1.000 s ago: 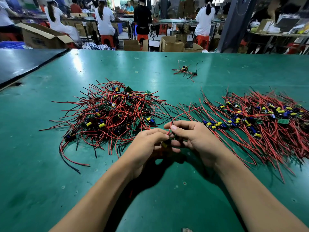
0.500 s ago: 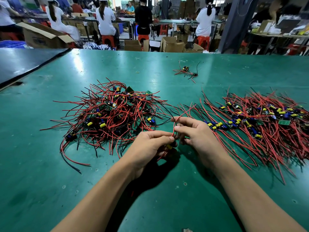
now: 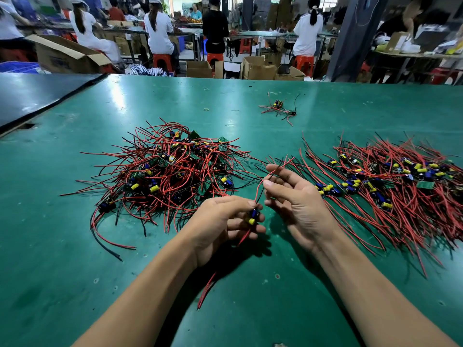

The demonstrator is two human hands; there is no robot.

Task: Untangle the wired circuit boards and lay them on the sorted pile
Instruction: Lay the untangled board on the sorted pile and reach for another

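Item: one circuit board [image 3: 253,216], pinched in my left hand [image 3: 220,221], between tangled heap [image 3: 170,169] and sorted pile [image 3: 390,181]. Change: right hand [image 3: 295,199] has slid up its leads [image 3: 258,194], pinching them taut. Status, I judge: freed, ready for laying on that pile.

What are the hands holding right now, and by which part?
One wired circuit board: left hand pinches the board itself, right hand pinches its red leads higher up.
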